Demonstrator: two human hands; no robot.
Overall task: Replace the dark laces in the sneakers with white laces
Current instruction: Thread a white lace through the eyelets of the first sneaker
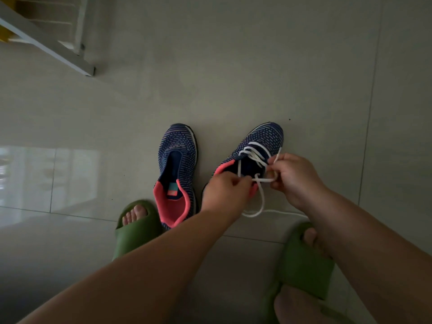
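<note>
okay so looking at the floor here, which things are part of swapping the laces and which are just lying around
Part of the job: right sneaker with white lace; laceless left sneaker; left hand and right hand, both pinching the lace.

Just there: green slippers on the feet, white frame, tiled floor.

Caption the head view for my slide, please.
Both hands pinch a white lace on the right sneaker.

Open floor (233,66) beyond both sneakers (177,164)
</note>
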